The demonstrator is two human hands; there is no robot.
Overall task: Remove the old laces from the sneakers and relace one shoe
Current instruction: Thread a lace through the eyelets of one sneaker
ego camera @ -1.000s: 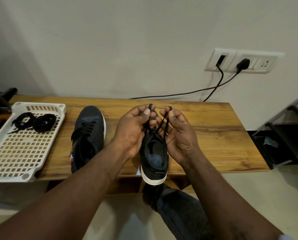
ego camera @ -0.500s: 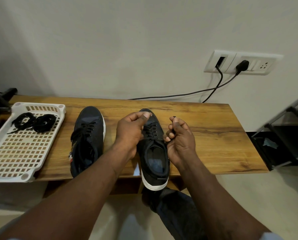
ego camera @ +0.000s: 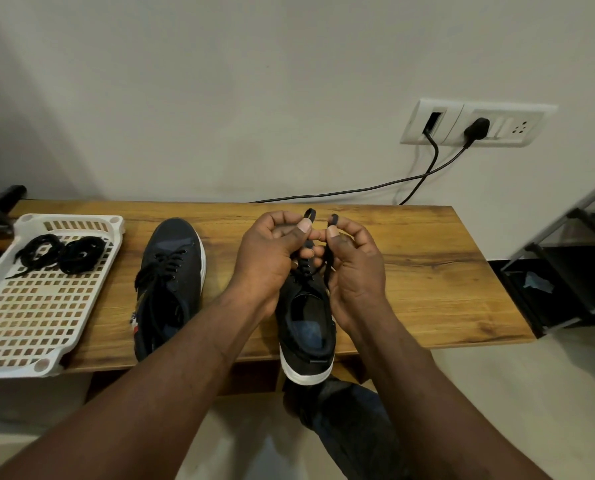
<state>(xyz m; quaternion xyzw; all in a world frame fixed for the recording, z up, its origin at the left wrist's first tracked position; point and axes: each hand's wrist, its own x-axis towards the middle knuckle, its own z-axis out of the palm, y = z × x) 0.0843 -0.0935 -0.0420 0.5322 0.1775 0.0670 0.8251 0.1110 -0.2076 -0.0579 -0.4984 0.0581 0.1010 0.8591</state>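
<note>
The shoe, black with a white sole, lies in the middle of the table. Its toe points toward the wall and its heel hangs over the near edge. Its black lace runs through the eyelets and rises from the upper ones into both hands, which are held over the front of the shoe and hide the toe.

The left hand has its fingers curled and pinches the lace between thumb and forefinger, so that a small loop stands up above the thumb. The right hand is curled the same way, pinching the other strand with a short loop showing above its thumb. The two thumbs are close together, tip to tip.

To the left, apart from the first, a second shoe lies parallel to it; it is laced loosely, with the ends trailing toward the heel. Farther left a white slotted tray sits on the table's end, and the old laces lie in two black bundles at its far end.

On the wall above is a socket, from which two black cables drop behind the table. A dark rack stands at the right. A leg in dark cloth shows below the table edge.
</note>
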